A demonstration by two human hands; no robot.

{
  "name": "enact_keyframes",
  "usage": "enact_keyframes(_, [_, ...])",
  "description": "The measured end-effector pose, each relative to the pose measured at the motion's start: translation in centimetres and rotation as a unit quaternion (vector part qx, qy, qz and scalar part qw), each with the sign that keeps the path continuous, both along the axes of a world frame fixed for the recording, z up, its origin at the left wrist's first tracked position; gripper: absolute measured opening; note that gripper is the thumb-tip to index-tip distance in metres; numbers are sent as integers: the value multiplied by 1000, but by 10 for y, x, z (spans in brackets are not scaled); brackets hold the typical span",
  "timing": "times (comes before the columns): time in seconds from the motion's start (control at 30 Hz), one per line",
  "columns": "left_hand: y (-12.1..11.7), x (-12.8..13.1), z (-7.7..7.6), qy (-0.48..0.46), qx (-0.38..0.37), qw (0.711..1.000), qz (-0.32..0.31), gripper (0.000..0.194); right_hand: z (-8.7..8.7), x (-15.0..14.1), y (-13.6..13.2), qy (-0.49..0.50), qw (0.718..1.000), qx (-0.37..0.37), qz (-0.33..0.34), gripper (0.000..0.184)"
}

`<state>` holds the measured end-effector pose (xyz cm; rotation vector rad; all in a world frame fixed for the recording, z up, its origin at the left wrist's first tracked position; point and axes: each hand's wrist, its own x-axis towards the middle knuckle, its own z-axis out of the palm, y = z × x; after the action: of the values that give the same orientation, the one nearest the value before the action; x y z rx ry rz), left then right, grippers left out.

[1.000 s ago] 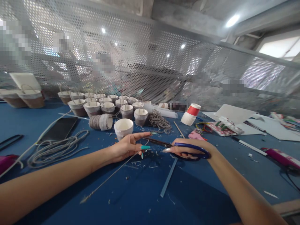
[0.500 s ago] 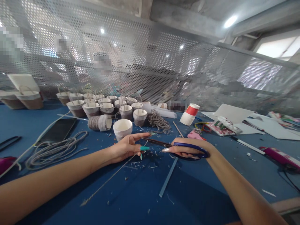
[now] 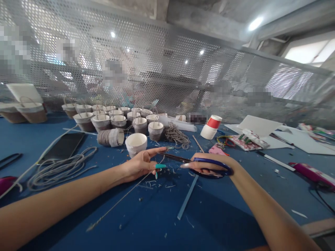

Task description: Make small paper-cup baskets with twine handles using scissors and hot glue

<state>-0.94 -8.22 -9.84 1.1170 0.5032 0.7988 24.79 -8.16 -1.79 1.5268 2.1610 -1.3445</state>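
My left hand [image 3: 141, 164] pinches a thin length of twine [image 3: 123, 198] that trails down toward me across the blue table [image 3: 222, 216]. My right hand [image 3: 206, 165] grips blue-handled scissors [image 3: 193, 163], with the blades pointing left at the fingertips of my left hand. A white paper cup [image 3: 136, 143] stands just beyond my left hand, and small twine cuttings lie scattered under both hands.
Several twine-wrapped cups with handles [image 3: 117, 120] stand at the back. A coil of rope [image 3: 60, 167] and a dark phone [image 3: 64, 146] lie left. A red-and-white cup stack [image 3: 211, 127], papers [image 3: 261, 127] and a pale stick [image 3: 187, 200] lie right. A perforated metal screen [image 3: 167, 69] walls the table's far side.
Both hands hold almost the same pose; the view has shifted very slightly, and the scissors stay at the twine by my left fingertips.
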Motion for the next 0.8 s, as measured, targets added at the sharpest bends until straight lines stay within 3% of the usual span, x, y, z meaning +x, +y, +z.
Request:
enact_keyframes(0.13, [-2,1,3,-6,12,1000,1,60,-6,8,1,89,995,-41,-23,39])
enact_keyframes(0.53, [-5,0,7,-34,31,999,-17,58,-6,18,1,155,985,-59,36,45])
enact_keyframes(0.8, [0,-1,0,-41,39,998,-28,58,0,13,-3,145,987,-47,47,46])
